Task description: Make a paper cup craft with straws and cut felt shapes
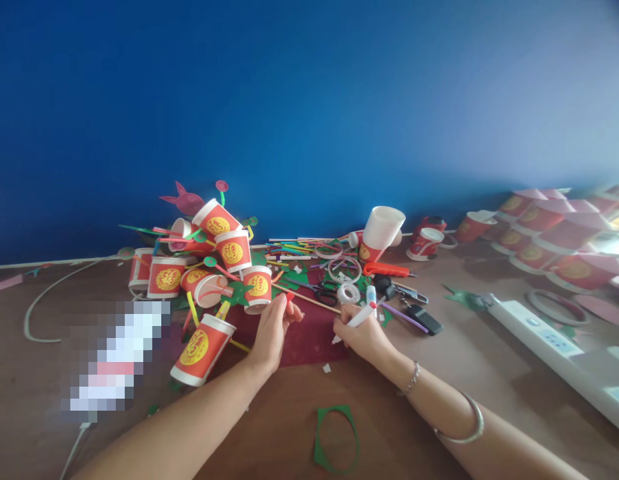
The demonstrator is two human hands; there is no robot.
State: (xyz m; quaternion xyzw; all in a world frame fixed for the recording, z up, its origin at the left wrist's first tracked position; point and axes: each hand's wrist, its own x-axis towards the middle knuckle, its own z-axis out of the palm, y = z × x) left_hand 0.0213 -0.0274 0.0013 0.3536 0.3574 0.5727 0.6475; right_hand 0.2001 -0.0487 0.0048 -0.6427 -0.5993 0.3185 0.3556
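Observation:
My right hand (362, 333) is closed around a white marker (362, 316) with a red end, its uncapped tip pointing down and left. The tip is over a dark red paper sheet (302, 347); whether they touch I cannot tell. My left hand (274, 330) pinches a small red marker cap (290, 297) above the sheet's left part. Left of that hand a red and white paper cup (203, 350) lies tilted, beside a pile of joined cups (232, 250) with straws and paper shapes. A thin wooden stick (309, 298) runs behind both hands.
Behind the hands lie scissors (322, 291), a tape roll (348, 293), an orange cutter (388, 269) and a black key fob (423, 320). A cup stack (384, 228) stands by the blue wall. A power strip (549, 347) is at right, a green paper offcut (318, 440) in front.

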